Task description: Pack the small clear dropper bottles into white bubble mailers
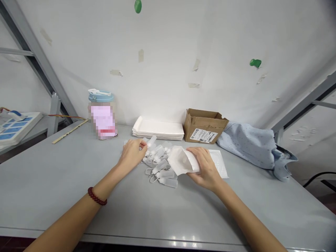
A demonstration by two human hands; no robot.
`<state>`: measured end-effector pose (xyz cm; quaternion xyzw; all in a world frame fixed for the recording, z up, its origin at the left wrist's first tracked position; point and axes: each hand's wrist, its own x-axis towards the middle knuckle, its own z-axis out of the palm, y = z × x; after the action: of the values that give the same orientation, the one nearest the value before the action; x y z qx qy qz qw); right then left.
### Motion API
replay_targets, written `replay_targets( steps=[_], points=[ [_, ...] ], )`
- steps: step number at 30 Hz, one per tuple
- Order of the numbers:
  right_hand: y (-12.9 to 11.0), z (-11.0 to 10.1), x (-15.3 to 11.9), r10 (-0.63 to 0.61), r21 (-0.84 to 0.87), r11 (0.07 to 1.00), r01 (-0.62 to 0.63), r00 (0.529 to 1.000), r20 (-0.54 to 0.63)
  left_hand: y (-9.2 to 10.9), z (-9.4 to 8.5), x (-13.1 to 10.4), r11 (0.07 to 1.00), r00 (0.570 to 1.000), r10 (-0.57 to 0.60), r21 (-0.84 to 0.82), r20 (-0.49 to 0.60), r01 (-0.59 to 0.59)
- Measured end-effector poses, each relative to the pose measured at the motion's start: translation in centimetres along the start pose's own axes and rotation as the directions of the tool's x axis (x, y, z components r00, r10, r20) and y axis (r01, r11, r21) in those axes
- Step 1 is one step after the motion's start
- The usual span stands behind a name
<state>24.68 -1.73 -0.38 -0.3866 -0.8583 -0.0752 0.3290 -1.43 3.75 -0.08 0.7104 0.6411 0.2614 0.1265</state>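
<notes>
Bottles [166, 174] lie in a loose pile on the worktop [157, 213] in my feed, all small and frosted. My left hand [131, 153] seems to have its grip pinching one at the pile's far edge; my right hand [204, 168] has its grip wrapped round a white padded envelope [193, 163], mouth gaping toward them.

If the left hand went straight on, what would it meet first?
Probably the translucent bottle at the fingers of the left hand, unless it is held; beyond that, the stack of white envelopes; depth is unclear.
</notes>
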Motion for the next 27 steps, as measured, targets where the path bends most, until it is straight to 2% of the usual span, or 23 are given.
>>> replay_targets(
  steps=[8,10,12,15,18,20,22,27],
  points=[
    [0.1,0.1,0.1,0.020,-0.028,0.999,-0.019,1.000,0.017,0.0,0.1,0.0,1.000,1.000,-0.011,-0.029,-0.002,0.011],
    [0.2,0.0,0.1,0.031,-0.037,0.999,-0.030,0.999,0.022,0.3,-0.2,-0.1,0.999,0.999,-0.024,-0.036,-0.027,0.023],
    [0.3,0.0,0.0,0.045,-0.048,0.998,-0.044,0.998,0.034,0.7,-0.9,-0.1,0.991,0.998,-0.055,-0.121,-0.040,0.050],
    [0.5,0.0,0.0,0.078,-0.064,0.995,-0.075,0.995,0.060,0.8,-2.4,-0.4,0.891,0.995,-0.086,-0.444,0.043,0.096],
    [0.6,0.1,0.0,0.123,-0.080,0.990,-0.116,0.989,0.085,0.8,-3.9,-0.7,0.738,0.986,0.018,-0.668,0.168,0.100],
    [0.5,0.2,0.1,0.148,-0.083,0.987,-0.139,0.982,0.115,1.0,-4.3,-1.0,0.710,0.966,0.113,-0.699,0.233,0.085],
    [0.2,0.2,0.2,0.157,-0.077,0.986,-0.146,0.976,0.150,1.5,-4.1,-1.4,0.736,0.943,0.176,-0.674,0.282,0.064],
    [-0.9,0.6,0.5,0.122,-0.045,0.992,-0.116,0.977,0.175,2.9,-2.1,-2.4,0.817,0.919,0.205,-0.575,0.338,0.029]
  ],
)
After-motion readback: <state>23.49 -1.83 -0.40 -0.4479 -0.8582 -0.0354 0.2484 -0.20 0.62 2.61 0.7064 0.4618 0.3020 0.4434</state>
